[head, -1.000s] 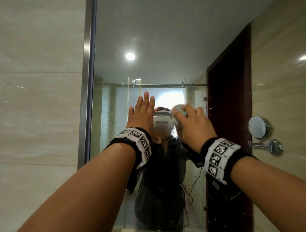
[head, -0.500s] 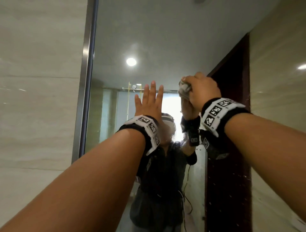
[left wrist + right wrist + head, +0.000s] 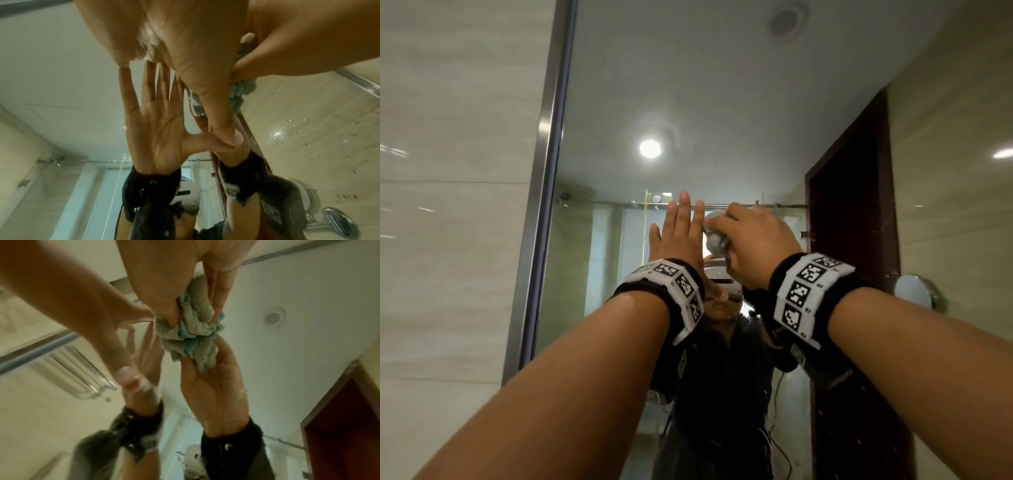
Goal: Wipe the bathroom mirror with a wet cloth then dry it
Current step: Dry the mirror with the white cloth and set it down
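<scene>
Left hand flat on mirror, fingers straight. Right hand clenched round cloth, centre frame; cloth mostly hidden in head view.

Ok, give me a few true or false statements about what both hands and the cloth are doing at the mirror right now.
1. The right hand grips a bunched cloth. True.
2. The left hand holds a second cloth. False: it holds nothing, fingers straight, fingertips on the mirror.
3. The cloth is red. False: it is grey with teal.
4. The cloth is pressed against the mirror. True.
5. The two hands are far apart. False: they are side by side.
</scene>
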`<control>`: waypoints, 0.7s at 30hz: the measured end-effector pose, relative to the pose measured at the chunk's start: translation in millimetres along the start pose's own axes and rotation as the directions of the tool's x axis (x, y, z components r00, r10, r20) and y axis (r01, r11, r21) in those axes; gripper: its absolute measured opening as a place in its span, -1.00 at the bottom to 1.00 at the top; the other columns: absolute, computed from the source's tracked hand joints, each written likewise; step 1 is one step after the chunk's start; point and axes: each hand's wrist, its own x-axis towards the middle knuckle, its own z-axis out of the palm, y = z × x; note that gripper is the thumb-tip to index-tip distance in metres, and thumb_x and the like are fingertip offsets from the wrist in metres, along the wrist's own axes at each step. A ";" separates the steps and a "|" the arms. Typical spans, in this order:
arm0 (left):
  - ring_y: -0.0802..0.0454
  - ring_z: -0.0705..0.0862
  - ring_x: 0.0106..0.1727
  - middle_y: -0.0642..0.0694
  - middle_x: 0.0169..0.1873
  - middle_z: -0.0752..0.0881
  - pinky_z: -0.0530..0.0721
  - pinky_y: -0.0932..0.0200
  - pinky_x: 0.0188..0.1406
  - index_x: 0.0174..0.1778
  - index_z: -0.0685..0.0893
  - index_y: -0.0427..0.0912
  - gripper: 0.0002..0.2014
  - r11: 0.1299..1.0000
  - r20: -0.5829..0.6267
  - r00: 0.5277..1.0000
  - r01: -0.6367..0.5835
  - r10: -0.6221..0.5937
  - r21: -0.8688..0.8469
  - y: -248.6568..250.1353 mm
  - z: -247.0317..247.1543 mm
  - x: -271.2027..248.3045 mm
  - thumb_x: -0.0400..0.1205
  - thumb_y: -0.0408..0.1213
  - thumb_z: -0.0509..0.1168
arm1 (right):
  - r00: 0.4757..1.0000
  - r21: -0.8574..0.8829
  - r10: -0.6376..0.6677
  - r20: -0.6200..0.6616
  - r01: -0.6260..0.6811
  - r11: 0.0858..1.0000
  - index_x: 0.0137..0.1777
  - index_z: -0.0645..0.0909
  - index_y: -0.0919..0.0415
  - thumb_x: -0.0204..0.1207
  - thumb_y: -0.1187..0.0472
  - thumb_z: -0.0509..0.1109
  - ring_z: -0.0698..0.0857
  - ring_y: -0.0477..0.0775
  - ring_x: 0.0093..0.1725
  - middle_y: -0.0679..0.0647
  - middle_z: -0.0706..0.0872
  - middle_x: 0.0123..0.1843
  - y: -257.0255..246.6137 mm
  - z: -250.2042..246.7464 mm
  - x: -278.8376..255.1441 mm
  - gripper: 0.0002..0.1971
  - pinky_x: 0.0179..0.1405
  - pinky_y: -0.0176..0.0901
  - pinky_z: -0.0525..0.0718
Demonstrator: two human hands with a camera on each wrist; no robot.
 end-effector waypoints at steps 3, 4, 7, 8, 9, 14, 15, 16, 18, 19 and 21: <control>-0.10 -0.43 0.61 -0.10 0.56 -0.53 -0.17 -0.20 0.58 0.56 -0.53 -0.10 0.52 1.000 0.015 1.000 -0.002 0.003 -0.015 -0.1 -1.2 -0.3 0.12 0.35 0.55 | 0.982 0.092 0.143 -0.119 -0.133 0.987 0.20 0.57 -0.05 0.44 0.25 0.29 0.60 0.20 0.08 0.03 0.61 0.12 31.1 -18.9 19.8 -0.66 -0.06 -0.15 0.49; -0.11 -0.43 0.61 -0.09 0.57 -0.52 -0.17 -0.20 0.58 0.56 -0.53 -0.09 0.52 1.000 0.014 1.000 -0.003 0.003 -0.018 -0.1 -1.8 -0.8 0.12 0.35 0.55 | 0.969 0.133 0.215 -0.119 -0.199 0.971 0.24 0.56 -0.01 0.45 0.25 0.29 0.61 0.24 0.12 0.08 0.62 0.15 43.7 -27.6 29.2 -0.64 -0.02 -0.17 0.47; -0.12 -0.42 0.62 -0.09 0.57 -0.51 -0.17 -0.20 0.57 0.55 -0.54 -0.10 0.52 1.000 0.013 1.000 0.000 0.000 -0.014 0.9 -0.5 0.5 0.12 0.35 0.55 | 0.952 0.103 0.297 -0.069 -0.289 0.952 0.35 0.50 0.04 0.43 0.27 0.33 0.60 0.25 0.18 0.15 0.62 0.20 63.9 -37.7 42.7 -0.55 0.13 -0.09 0.55; -0.12 -0.42 0.62 -0.10 0.57 -0.52 -0.18 -0.20 0.57 0.55 -0.54 -0.10 0.52 1.000 0.009 1.000 0.004 -0.004 -0.012 0.8 -0.5 -0.1 0.12 0.35 0.55 | 0.956 0.086 0.280 -0.088 -0.273 0.958 0.33 0.52 0.03 0.42 0.27 0.32 0.61 0.25 0.15 0.14 0.62 0.17 62.1 -34.5 40.9 -0.55 0.11 -0.05 0.59; -0.12 -0.42 0.62 -0.10 0.57 -0.52 -0.18 -0.19 0.57 0.55 -0.54 -0.10 0.51 1.000 0.009 1.000 0.006 -0.005 -0.010 1.1 -1.0 -1.2 0.13 0.35 0.55 | 0.960 0.082 0.257 -0.108 -0.249 0.965 0.29 0.55 0.01 0.40 0.28 0.32 0.62 0.23 0.11 0.11 0.62 0.14 57.3 -28.1 36.7 -0.56 0.08 -0.03 0.62; -0.10 -0.42 0.62 -0.08 0.57 -0.51 -0.17 -0.19 0.58 0.56 -0.52 -0.10 0.51 1.000 0.013 1.000 0.016 -0.016 -0.014 2.5 -3.3 -4.3 0.12 0.34 0.55 | 0.986 0.087 0.128 -0.106 -0.119 0.989 0.19 0.56 -0.11 0.42 0.30 0.27 0.56 0.11 0.07 -0.08 0.60 0.14 28.4 0.0 -5.6 -0.61 -0.04 -0.07 0.60; -0.09 -0.42 0.62 -0.08 0.57 -0.51 -0.17 -0.18 0.58 0.56 -0.52 -0.09 0.51 1.000 0.016 1.000 0.020 -0.019 -0.019 2.7 -4.0 -4.4 0.12 0.34 0.55 | 0.994 0.085 0.086 -0.072 -0.080 0.993 0.19 0.55 -0.12 0.41 0.30 0.27 0.56 0.11 0.09 -0.10 0.60 0.16 23.9 2.9 -15.4 -0.61 -0.02 -0.07 0.60; -0.09 -0.42 0.62 -0.08 0.57 -0.51 -0.17 -0.18 0.59 0.57 -0.51 -0.09 0.51 0.999 0.020 1.000 0.023 -0.022 -0.023 2.7 -5.1 -4.6 0.12 0.34 0.55 | 0.999 0.084 0.041 -0.021 -0.039 0.996 0.23 0.53 -0.13 0.42 0.30 0.29 0.55 0.11 0.12 -0.10 0.58 0.21 19.7 4.6 -24.9 -0.58 0.02 -0.07 0.58; -0.08 -0.42 0.62 -0.07 0.58 -0.50 -0.17 -0.17 0.59 0.57 -0.52 -0.08 0.51 0.999 0.030 0.999 0.027 -0.026 -0.026 3.4 -6.7 -5.6 0.12 0.33 0.56 | 0.998 0.072 -0.036 0.054 0.032 0.997 0.35 0.48 -0.14 0.44 0.28 0.32 0.53 0.13 0.15 -0.08 0.56 0.29 18.2 7.8 -37.8 -0.50 0.06 -0.04 0.55; -0.08 -0.42 0.62 -0.07 0.58 -0.50 -0.17 -0.16 0.59 0.56 -0.52 -0.08 0.51 0.999 0.035 0.999 0.028 -0.027 -0.025 4.0 -7.2 -6.6 0.12 0.33 0.56 | 0.996 0.072 -0.060 0.062 0.055 0.996 0.37 0.48 -0.14 0.45 0.27 0.32 0.54 0.13 0.14 -0.08 0.57 0.28 20.9 5.9 -39.8 -0.50 0.06 -0.02 0.57; -0.07 -0.42 0.62 -0.06 0.58 -0.50 -0.16 -0.16 0.59 0.57 -0.51 -0.08 0.51 0.999 0.036 0.999 0.032 -0.031 -0.019 4.5 -8.2 -8.0 0.11 0.33 0.56 | 0.999 0.105 -0.045 0.016 0.043 0.994 0.30 0.54 -0.13 0.47 0.28 0.29 0.57 0.11 0.10 -0.10 0.63 0.15 31.8 -2.0 -32.9 -0.57 0.04 -0.02 0.59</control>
